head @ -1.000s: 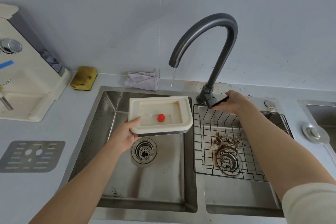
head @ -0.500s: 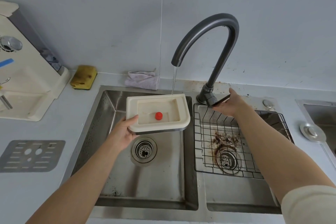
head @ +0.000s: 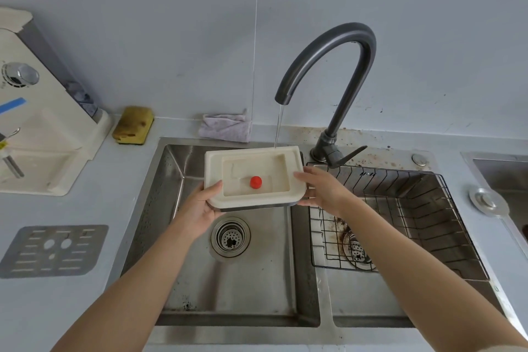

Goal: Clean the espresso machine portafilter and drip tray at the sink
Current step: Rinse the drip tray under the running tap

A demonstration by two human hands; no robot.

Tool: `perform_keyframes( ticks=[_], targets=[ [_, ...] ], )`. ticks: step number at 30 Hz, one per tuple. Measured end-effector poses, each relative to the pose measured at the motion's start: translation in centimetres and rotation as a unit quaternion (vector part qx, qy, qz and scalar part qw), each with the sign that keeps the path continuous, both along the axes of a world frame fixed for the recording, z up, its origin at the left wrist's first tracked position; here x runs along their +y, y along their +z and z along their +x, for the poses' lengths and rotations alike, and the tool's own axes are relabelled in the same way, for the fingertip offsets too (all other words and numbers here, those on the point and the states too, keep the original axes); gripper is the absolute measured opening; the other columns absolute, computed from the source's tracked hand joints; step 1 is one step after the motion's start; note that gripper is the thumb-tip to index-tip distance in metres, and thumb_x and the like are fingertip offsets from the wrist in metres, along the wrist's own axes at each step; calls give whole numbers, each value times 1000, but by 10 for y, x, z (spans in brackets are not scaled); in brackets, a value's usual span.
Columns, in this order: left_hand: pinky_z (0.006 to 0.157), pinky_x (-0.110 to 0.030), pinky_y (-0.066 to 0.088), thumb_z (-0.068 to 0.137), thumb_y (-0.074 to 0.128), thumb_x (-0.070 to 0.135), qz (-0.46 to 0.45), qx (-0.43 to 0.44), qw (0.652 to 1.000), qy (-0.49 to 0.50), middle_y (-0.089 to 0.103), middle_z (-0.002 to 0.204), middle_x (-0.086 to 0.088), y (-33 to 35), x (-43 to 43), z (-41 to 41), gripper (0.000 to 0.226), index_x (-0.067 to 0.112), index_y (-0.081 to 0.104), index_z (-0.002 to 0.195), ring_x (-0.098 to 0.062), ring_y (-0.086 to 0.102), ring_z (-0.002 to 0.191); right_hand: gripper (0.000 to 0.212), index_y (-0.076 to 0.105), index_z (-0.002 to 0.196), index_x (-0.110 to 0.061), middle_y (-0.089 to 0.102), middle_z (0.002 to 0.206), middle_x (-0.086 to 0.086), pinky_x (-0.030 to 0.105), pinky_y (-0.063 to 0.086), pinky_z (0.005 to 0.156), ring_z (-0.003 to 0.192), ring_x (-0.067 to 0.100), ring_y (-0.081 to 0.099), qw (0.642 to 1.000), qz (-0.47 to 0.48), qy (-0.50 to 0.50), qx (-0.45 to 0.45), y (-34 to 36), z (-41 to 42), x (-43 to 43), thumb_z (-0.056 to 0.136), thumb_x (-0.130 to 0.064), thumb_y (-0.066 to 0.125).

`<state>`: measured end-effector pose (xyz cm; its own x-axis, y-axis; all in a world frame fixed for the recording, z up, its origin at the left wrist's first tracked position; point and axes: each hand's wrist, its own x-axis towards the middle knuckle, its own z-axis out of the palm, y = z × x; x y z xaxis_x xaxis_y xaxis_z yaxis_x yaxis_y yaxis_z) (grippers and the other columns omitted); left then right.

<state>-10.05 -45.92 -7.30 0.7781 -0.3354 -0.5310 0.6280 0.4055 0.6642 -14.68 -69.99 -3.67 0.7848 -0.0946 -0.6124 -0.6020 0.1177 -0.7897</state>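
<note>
Drip tray [head: 245,155] held level between both hands, over sink [head: 200,280].
Left hand [head: 200,206] grips the near-left corner, thumb on the rim. Right hand [head: 323,188] curls round the right edge. Stream [head: 278,128] strikes the far rim beyond the right fingertips, so splash is likely. A filling tray could slip in wet fingers, and the red float [head: 255,182] could tip out.

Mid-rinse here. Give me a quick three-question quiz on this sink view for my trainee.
1. True or false: the left hand and the right hand both hold the drip tray.
2. The tray is held mostly over: A the left basin; B the wire basket; C the counter.
3. Fill in: the small round piece lying in the tray is coloured ____.
Key: 1 true; 2 A; 3 red.
</note>
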Motion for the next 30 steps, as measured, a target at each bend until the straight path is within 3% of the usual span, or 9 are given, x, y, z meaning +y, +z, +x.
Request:
perform_keyframes(
  ticks=[5, 10, 15, 22, 25, 30],
  targets=[
    [66, -32, 60, 92, 47, 8, -6, 13, 1000, -27, 64, 100, -8, -2, -3, 1, 15, 15, 56, 102, -23, 62, 94, 49, 41, 136, -8, 64, 107, 11, 42, 55, 83, 97, 31, 64, 999, -46, -5, -12, 1, -8, -2, 89, -6, 56],
    [65, -31, 60, 93, 46, 13, -23, 19, 998, -60, 67, 101, -8, -1, -11, 3, 17, 13, 56, 108, -23, 62, 95, 46, 45, 133, -9, 64, 107, 11, 39, 56, 80, 88, 27, 65, 998, -46, -22, -36, 4, -17, -9, 89, -6, 56],
    [75, -34, 52, 95, 44, 24, -15, 28, 996, -85, 75, 79, -2, 6, -19, 11, 19, 13, 59, 100, -20, 63, 90, 47, 43, 134, -6, 64, 106, 12, 40, 55, 78, 91, 29, 64, 996, -46, -52, -47, 5, -21, -15, 88, -6, 56],
    [82, -38, 48, 96, 41, 24, 1, 21, 995, -101, 75, 72, -3, 12, -30, 22, 21, 12, 58, 95, -23, 60, 89, 40, 47, 129, -7, 64, 99, 7, 43, 54, 83, 93, 31, 63, 994, -52, -75, -63, 7, -26, -21, 90, -7, 54],
    [80, -38, 48, 96, 41, 24, 6, 17, 993, -117, 74, 78, -4, 12, -35, 25, 21, 12, 59, 96, -23, 60, 90, 39, 48, 128, -8, 64, 98, 5, 41, 55, 81, 91, 28, 63, 992, -57, -85, -67, 9, -29, -23, 90, -7, 53],
    [82, -40, 48, 96, 42, 23, 10, 8, 990, -137, 64, 102, -9, 15, -41, 31, 20, 11, 57, 101, -25, 60, 94, 39, 49, 129, -8, 64, 101, 5, 52, 47, 96, 99, 32, 61, 989, -55, -111, -75, 10, -31, -27, 90, -7, 53]
  ],
)
